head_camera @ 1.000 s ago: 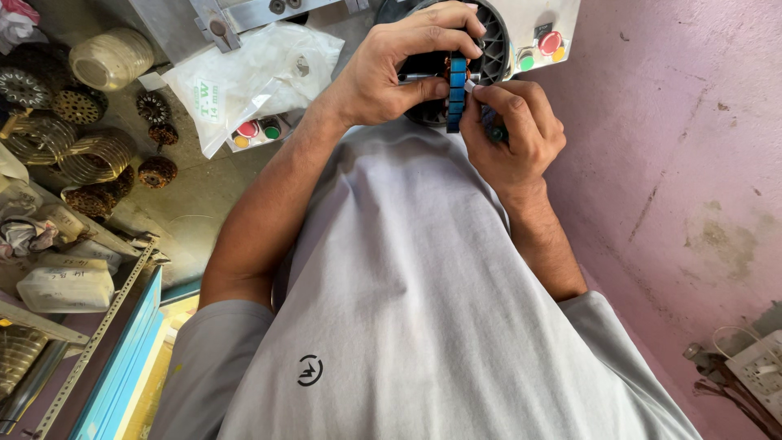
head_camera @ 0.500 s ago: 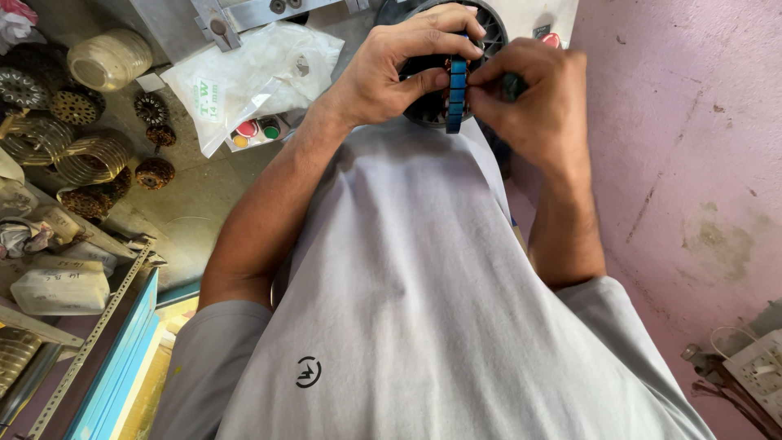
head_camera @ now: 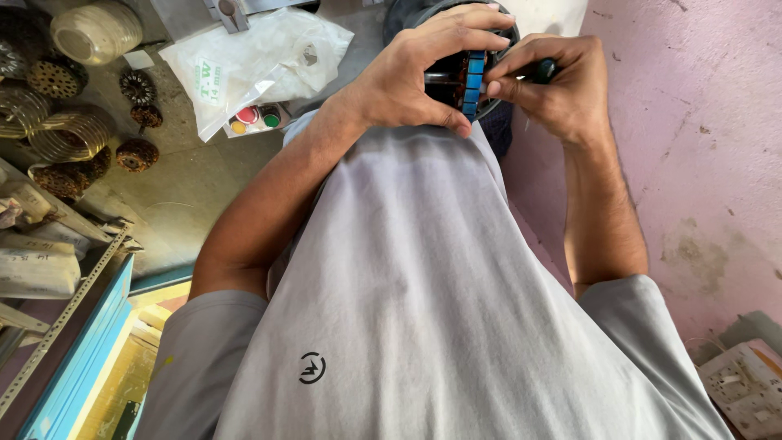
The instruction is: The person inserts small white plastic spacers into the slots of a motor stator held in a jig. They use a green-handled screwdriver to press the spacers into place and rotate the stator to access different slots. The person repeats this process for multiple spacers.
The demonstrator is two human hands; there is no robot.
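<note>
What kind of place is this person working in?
Probably a small motor repair workshop. The left hand holds a round motor part with blue slots, copper wire coils and toothed metal cores lie on the floor, and a push-button box sits nearby.

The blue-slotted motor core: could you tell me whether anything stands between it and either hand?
Nothing visible does. The left hand grips the core directly, and the right hand touches its other side while holding a dark tool.

— What surrounds the scene?
— A pink, stained wall (head_camera: 700, 147) on the right, a grey concrete floor (head_camera: 187, 187) on the left.
— Any furniture?
— A blue shelf frame (head_camera: 77, 358) at lower left, in daylight.
</note>
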